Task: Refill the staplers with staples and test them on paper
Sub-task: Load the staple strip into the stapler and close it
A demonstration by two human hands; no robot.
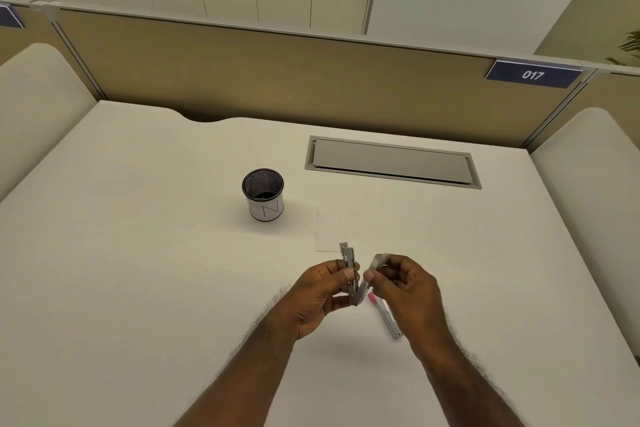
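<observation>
So we've got the stapler (pixel 350 274) hinged open and held up off the bench (pixel 138 253). Our left hand (pixel 320 295) has its fingers (pixel 348 274) curled round the metal body, thumb pressing on the near side. Our right hand (pixel 405 283) is pinching the swung-open top arm between thumb and fingers, with something pale and blurry poking out just above the fingertips. Could be the cover, could be a strip of staples; honestly can't tell.

Just below the right fingers, a second stapler (pixel 388 317) with a pink bit at one end lies flat on the bench, also looking opened out. A small sheet of paper (pixel 327 231) sits just beyond the fingertips, nearly invisible against the white surface, and a mesh pen cup (pixel 263 194) stands further out past the left fingers.

What could go sideways, we reckon:
- the spring pusher snapping shut on a fingertip if the left grip slips
- a staple strip breaking up or dropping if it goes in crooked, since both hands are working in mid-air with nothing to steady them
- the right wrist catching the stapler underneath and shoving it about
- loose staples vanishing on that pale bench
</observation>
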